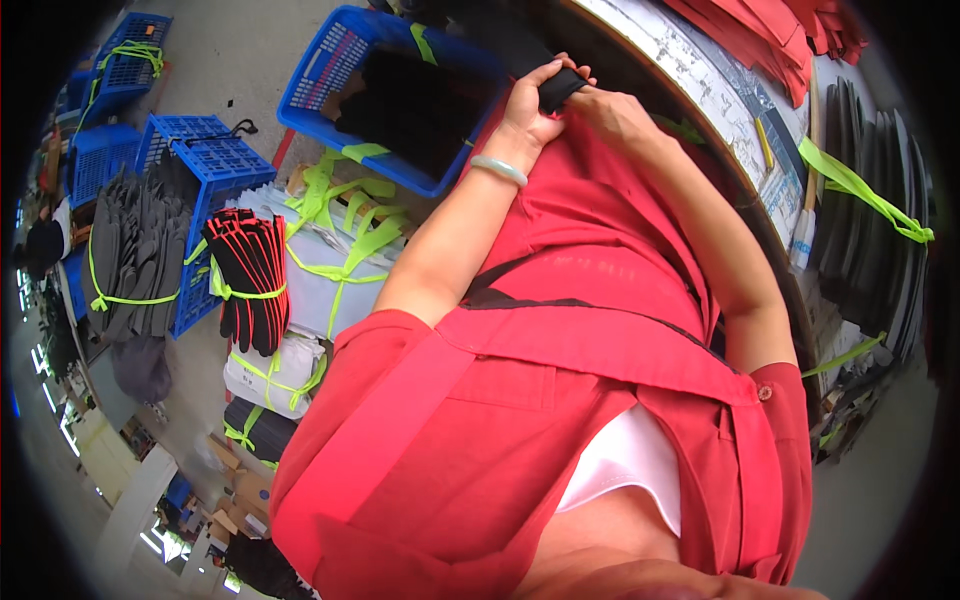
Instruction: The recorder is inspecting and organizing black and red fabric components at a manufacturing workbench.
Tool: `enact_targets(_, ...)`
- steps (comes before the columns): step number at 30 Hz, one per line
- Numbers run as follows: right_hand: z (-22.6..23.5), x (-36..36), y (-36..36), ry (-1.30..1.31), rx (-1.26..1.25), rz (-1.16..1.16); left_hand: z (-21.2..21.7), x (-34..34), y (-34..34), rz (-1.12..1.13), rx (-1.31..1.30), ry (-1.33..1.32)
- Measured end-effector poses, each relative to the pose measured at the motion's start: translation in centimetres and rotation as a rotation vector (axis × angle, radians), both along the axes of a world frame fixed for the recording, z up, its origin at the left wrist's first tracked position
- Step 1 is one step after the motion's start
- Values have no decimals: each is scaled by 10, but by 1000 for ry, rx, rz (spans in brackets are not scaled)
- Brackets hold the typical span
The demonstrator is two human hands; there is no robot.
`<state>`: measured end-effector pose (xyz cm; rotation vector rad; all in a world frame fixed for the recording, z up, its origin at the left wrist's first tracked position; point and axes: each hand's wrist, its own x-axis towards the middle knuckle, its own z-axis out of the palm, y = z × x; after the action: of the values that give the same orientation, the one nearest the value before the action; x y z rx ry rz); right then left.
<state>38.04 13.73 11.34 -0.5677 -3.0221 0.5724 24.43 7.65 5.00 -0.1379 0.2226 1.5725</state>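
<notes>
Currently, you hold a small black cloth-like piece (562,90) up in front of your apron (600,225), beside the edge of a worn worktable (690,60). Your left hand (538,105) is closed on it, thumb on one side and curled fingers on the other, and a pale bracelet (499,171) circles that wrist. Your right hand (622,122) meets the piece from the other side with its fingers bent; their tips are hidden, so whether they pinch it or only press against it, I cannot tell.

Just beyond your left forearm sits a blue basket (292,112), tilted in your view, with a dark heap (405,105) inside (too black to make out single items). Nearer your left elbow, light packs (335,275) are bound with yellow-green strips (343,248). Beside them stands a bundle of black pieces with red-orange edges (250,280), tied round the middle, and farther left a tied bundle of grey pieces (140,250) leans near a blue crate (205,150).

On your right, the worktable carries red cloth (765,35) at its far end and a yellow pen-like tool (764,143) near its edge. Past it, a stack of dark, curved sheets (875,220) is tied with another yellow-green strip (860,188).
</notes>
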Motion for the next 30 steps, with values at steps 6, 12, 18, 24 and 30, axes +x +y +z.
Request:
enact_targets(6,13,8,-41,417,25,112,26,-19,-26,74,-60,112)
enact_targets(12,71,-2,-17,670,-1154,-630,77,-10,-52,-181,-22,370)
enact_targets(18,102,-18,-2,415,-1344,-536,114,16,-42,-367,187,585)
enact_targets(24,75,29,105,932,-1755,-165,94,65,-79,-894,275,401)
enact_targets(30,136,3,55,622,-1366,-784,116,22,-34,-216,52,1157)
